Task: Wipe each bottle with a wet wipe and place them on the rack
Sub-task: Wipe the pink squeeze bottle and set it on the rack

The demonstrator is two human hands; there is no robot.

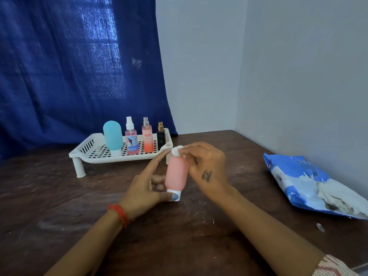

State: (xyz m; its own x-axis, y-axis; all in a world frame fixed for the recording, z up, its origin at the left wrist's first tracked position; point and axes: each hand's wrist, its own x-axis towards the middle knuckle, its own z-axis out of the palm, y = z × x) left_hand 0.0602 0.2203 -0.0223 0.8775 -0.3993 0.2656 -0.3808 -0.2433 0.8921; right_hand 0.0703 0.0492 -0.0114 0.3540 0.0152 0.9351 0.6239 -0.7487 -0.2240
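Holding: left hand [145,188] grips soft pink squeeze bottle [176,174] by its white cap.
Wiping: right hand [207,166] pinches small white wet wipe [176,150] on the bottle's top end.

One head-worn view — forward and down, close over the table [59,196] — toward the corner.

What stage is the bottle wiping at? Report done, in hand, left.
Done: four bottles stand on the rack. In hand: left hand holds the pink bottle while right hand rubs a wipe on its top. Left: racking it.
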